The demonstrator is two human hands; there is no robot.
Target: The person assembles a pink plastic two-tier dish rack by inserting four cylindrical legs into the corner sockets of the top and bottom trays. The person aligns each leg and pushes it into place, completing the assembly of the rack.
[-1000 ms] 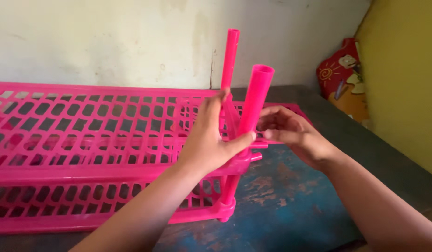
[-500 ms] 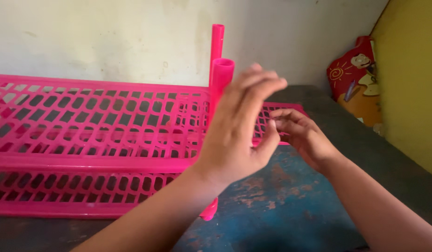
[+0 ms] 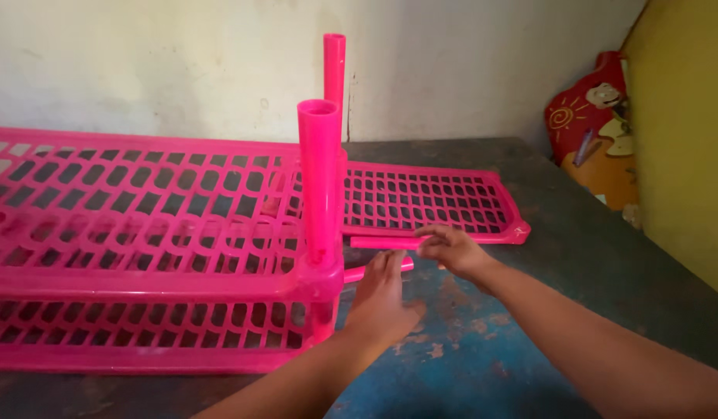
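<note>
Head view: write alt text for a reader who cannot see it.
Two bare hands reach for loose pink tubes lying on a worn blue-grey table: the right hand touches one tube, the left hand lies over another. Beside them stands a pink plastic rack with two upright tubes fitted; a separate pink shelf panel lies behind.

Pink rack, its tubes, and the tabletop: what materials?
Pink rack: looks like moulded plastic, uniform bright pink, slight sheen, lattice shelves.
Upright tube: same glossy plastic, hollow at its open top. The loose tube under the right hand matches it.
Tabletop: hard, dark, matte, with worn blue paint in patches; wood or metal underneath, cannot tell.
</note>
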